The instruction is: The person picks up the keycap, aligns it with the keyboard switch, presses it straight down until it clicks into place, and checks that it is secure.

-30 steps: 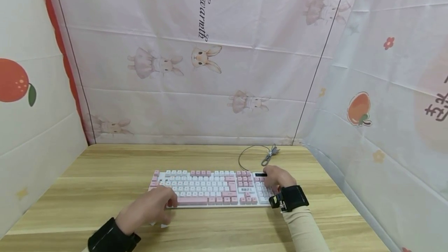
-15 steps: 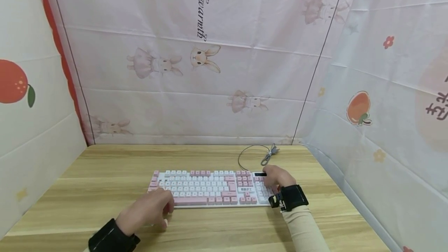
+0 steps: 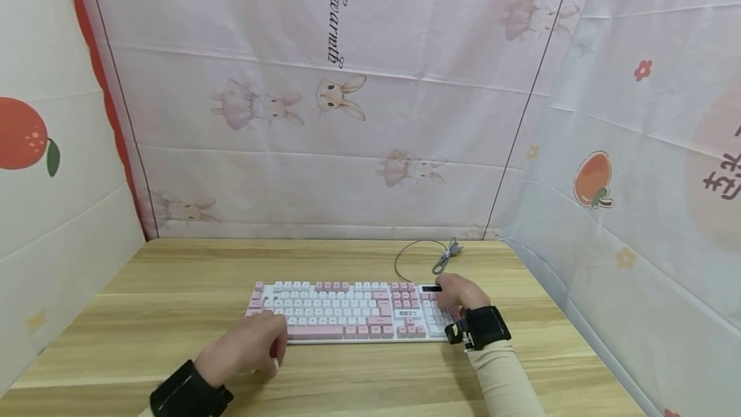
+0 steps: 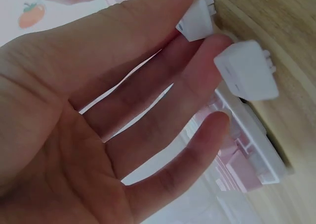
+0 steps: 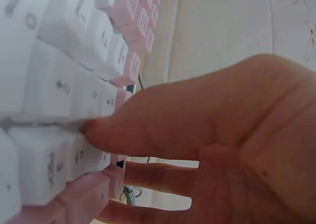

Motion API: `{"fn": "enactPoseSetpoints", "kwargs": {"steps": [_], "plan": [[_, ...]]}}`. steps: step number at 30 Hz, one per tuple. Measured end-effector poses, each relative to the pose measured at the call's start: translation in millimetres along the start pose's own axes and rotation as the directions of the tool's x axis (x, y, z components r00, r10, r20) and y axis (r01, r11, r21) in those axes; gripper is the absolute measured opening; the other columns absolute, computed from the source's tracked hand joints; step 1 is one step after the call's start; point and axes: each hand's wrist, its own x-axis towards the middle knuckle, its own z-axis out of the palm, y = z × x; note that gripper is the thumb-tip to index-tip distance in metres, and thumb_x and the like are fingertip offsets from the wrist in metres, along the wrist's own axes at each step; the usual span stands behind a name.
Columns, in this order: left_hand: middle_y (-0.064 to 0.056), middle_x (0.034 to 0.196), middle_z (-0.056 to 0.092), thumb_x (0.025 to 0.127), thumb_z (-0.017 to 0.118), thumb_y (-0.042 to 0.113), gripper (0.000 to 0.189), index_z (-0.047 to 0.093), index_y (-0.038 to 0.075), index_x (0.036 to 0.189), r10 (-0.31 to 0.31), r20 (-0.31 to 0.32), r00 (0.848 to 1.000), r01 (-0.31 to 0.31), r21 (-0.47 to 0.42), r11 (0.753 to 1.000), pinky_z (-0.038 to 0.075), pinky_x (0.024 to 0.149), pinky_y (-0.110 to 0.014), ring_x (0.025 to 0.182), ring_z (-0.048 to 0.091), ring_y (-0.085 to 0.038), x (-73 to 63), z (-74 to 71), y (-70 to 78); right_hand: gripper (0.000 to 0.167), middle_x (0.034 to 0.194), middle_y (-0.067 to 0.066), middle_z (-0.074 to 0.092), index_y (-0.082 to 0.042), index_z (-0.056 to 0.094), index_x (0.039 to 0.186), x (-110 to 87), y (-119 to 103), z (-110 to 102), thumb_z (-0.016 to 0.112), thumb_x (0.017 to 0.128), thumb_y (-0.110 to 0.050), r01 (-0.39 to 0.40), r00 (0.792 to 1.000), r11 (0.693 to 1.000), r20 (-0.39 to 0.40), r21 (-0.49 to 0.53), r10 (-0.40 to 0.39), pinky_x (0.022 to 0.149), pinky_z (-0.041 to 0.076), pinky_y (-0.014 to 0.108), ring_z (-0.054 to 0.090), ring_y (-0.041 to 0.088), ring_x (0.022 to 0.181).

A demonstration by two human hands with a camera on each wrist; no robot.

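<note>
A pink and white keyboard (image 3: 336, 311) lies on the wooden table. Near its front left corner, my left hand (image 3: 249, 347) pinches a small white keycap (image 4: 196, 19) between thumb and finger. Close to another fingertip in the left wrist view is a second white keycap (image 4: 247, 71), its stem side toward the table; whether the finger touches it I cannot tell. My right hand (image 3: 461, 295) grips the keyboard's right end. Its thumb rests on the white number keys (image 5: 54, 83), while the other fingers reach past the edge.
Behind the keyboard lies its grey cable (image 3: 442, 261), tied in a bundle. Dark spots show among the upper left keys. Printed cloth walls (image 3: 324, 147) with rabbits and fruit enclose the wooden table (image 3: 197, 275) at the back and sides.
My left hand has drawn slightly back toward me, and its thumb now has a white keycap where two lay by the fingers before. The right hand stays in place.
</note>
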Motion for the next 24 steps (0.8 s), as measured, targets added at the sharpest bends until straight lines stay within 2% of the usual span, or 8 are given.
{"fn": "enactPoseSetpoints", "kwargs": {"steps": [8,15,24], "plan": [[0.002,0.074,0.057,0.067,0.089,-0.003,0.033,0.064,0.016,0.075,-0.03,-0.009,1.0,0.03,0.0,1.0,0.04,0.062,-0.027,0.071,0.049,-0.015,-0.7,0.2,6.5,0.042,0.112,0.013,0.064,0.0,0.062,0.13,0.1,0.3,0.5,0.062,0.088,0.003,-0.008,1.0,1.0,0.002,0.007,0.008,0.053,0.052,0.035,0.061,0.025,0.082],[0.005,0.075,0.059,0.07,0.088,-0.001,0.028,0.067,0.016,0.077,0.039,-0.028,0.999,-0.038,0.025,0.999,0.041,0.063,-0.026,0.07,0.049,-0.011,-0.2,-0.2,7.2,0.039,0.109,0.013,0.064,0.0,0.064,0.126,1.1,0.5,-0.9,0.062,0.087,0.003,-0.002,1.0,1.0,0.011,-0.007,0.002,0.053,0.053,0.035,0.061,0.024,0.079],[0.004,0.075,0.063,0.071,0.086,-0.005,0.023,0.073,0.012,0.079,0.04,-0.031,0.999,-0.04,-0.008,0.999,0.044,0.062,-0.026,0.069,0.052,-0.013,1.0,-1.7,8.6,0.046,0.116,0.014,0.065,0.001,0.061,0.133,1.3,0.6,0.2,0.061,0.086,0.004,-0.006,1.0,1.0,0.007,0.003,0.006,0.052,0.053,0.035,0.062,0.025,0.083]]}}
